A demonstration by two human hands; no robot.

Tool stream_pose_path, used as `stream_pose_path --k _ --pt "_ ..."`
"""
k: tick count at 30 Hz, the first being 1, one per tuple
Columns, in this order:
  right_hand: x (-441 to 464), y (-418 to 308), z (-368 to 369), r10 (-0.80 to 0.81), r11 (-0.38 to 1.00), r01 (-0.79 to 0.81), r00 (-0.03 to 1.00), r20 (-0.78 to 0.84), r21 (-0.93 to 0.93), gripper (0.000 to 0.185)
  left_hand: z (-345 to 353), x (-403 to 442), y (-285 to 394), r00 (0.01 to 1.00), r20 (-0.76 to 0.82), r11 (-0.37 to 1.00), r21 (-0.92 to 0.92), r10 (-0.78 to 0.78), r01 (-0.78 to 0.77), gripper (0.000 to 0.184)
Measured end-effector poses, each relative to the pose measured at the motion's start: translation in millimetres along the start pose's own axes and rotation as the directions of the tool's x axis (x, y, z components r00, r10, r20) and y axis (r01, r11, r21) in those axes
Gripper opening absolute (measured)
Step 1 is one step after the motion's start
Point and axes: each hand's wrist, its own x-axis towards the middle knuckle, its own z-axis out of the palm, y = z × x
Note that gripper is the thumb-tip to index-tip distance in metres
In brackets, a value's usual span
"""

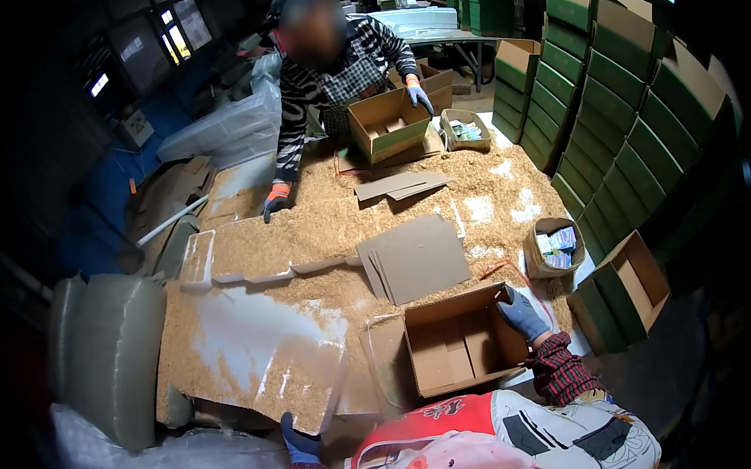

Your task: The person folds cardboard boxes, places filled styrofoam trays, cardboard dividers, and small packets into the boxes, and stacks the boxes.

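Observation:
My left hand (302, 441), in a blue glove, is at the near edge of a shallow white tray (336, 385) filled with wood shavings. Its thumb lies against the tray's corner; the other fingers are mostly hidden. My right hand (523, 315), also gloved in blue, grips the right rim of an open cardboard box (452, 348). This box tilts towards me, and its inside looks bare. Just beyond it, flat grey-brown cardboard sheets (419, 262) lie on the shavings.
Across the shavings-covered table (507, 178), a person (343, 77) holds another open box (392, 125). Tubs of small packets (555, 250) (466, 132) stand on the right side. Green boxes (631, 131) are stacked at right; a bulging sack (108, 355) stands at left.

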Motion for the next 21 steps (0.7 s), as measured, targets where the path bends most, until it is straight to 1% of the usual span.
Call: stream_pose_path --k 1,2,3,4,5,6,7,8,10,11,12,13,15,16,17,18,19,20,21 --pt "3 7 8 -0.014 1.0 0.014 0.999 -0.039 0.022 0.046 41 -15 4 0.999 0.041 1.0 -0.013 0.023 -0.023 0.058" --pt "6 17 14 -0.024 0.999 0.027 0.997 -0.078 0.041 0.045 66 -19 11 0.999 0.041 1.0 -0.008 0.022 -0.022 0.058" --pt "10 28 21 0.022 0.999 -0.021 0.999 -0.034 0.027 0.062 86 -21 17 0.992 0.123 0.999 0.044 -0.01 0.005 0.058" --pt "6 17 14 0.028 0.999 -0.027 0.999 -0.035 0.029 0.062 108 -24 21 0.978 0.203 0.995 0.097 -0.047 0.028 0.058" --pt "3 -12 5 0.123 0.982 -0.125 0.992 0.025 0.14 0.075 141 -34 23 0.978 0.203 0.994 0.102 -0.052 0.032 0.058" --pt "0 -29 1 0.208 0.943 -0.225 0.974 0.092 0.244 0.089 176 -45 23 0.967 0.24 0.977 0.213 -0.085 0.033 0.056" --pt "3 -25 6 0.154 0.962 -0.169 0.985 0.083 0.213 0.085 198 -51 21 0.954 0.273 0.946 0.322 -0.123 0.029 0.055" --pt "0 -38 0 0.161 0.96 -0.175 0.984 0.078 0.217 0.085 207 -47 17 0.953 0.275 0.944 0.329 -0.13 0.034 0.055" --pt "-1 -64 -17 0.185 0.881 -0.263 0.956 0.226 0.394 0.079 216 -33 3 0.896 0.228 0.867 0.425 -0.381 0.261 0.05" --pt "0 -63 -18 0.193 0.878 -0.281 0.949 0.249 0.389 0.075 219 -24 -9 0.869 0.215 0.836 0.449 -0.445 0.317 0.047" --pt "7 -44 -9 0.115 0.916 -0.195 0.965 0.236 0.35 0.068 223 -19 -21 0.834 0.238 0.794 0.51 -0.498 0.329 0.046" --pt "14 -25 0 0.036 0.944 -0.105 0.974 0.222 0.311 0.062 223 -15 -32 0.82 0.387 0.629 0.777 -0.421 -0.044 0.045" --pt "26 11 33 -0.053 0.951 0.01 0.99 0.13 0.31 0.055 210 12 -51 0.753 0.488 0.418 0.855 -0.442 -0.309 0.046" --pt "23 28 43 -0.269 0.96 0.264 0.961 0.059 0.09 0.05 203 26 -61 0.714 0.536 0.307 0.844 -0.45 -0.44 0.047" --pt "15 19 37 -0.471 0.871 0.463 0.882 -0.014 -0.165 0.046 215 28 -66 0.755 0.413 0.362 0.899 -0.509 -0.247 0.048" --pt "21 7 29 0.008 0.967 -0.053 0.984 0.178 0.248 0.044 226 29 -67 0.771 0.327 0.395 0.913 -0.546 -0.107 0.046" --pt "20 14 32 -0.113 0.968 0.076 0.983 0.148 0.238 0.044 237 28 -66 0.784 0.264 0.428 0.904 -0.562 0.002 0.045" --pt "17 26 38 -0.23 0.954 0.199 0.966 0.122 0.225 0.044 246 28 -66 0.799 0.23 0.448 0.893 -0.556 0.055 0.044" --pt "15 38 44 -0.419 0.905 0.425 0.899 0.127 -0.018 0.046 252 29 -68 0.813 0.214 0.456 0.887 -0.542 0.07 0.043"
